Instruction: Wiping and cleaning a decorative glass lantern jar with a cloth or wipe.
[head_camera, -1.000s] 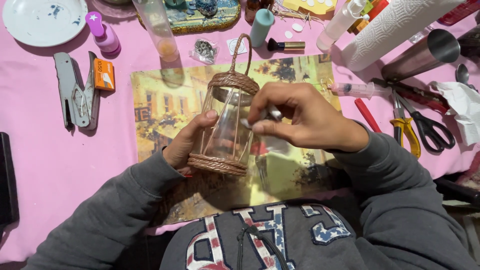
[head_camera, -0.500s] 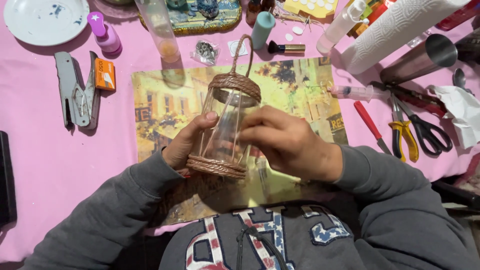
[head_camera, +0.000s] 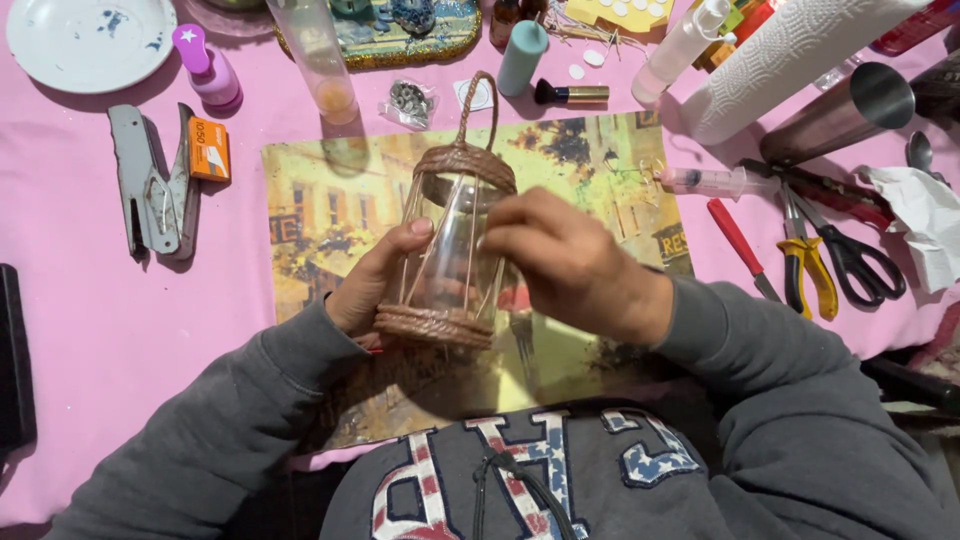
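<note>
Head view, left to right: stapler (head_camera: 150, 185) near the pink table's (head_camera: 70, 330) left edge; left hand (head_camera: 375, 280) clasps the glass jar (head_camera: 450, 250) over the central picture mat (head_camera: 330, 210); right hand (head_camera: 570, 265) pinches its side. Twine bands rim and base; thin strands run between, apparently unfinished. Scissors (head_camera: 850, 255) lie right.

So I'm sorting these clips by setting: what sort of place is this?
Most likely a home craft table. The hands work a glass jar wrapped in brown cord, over a pink cloth strewn with scissors, a stapler and a paint-smeared plate.
</note>
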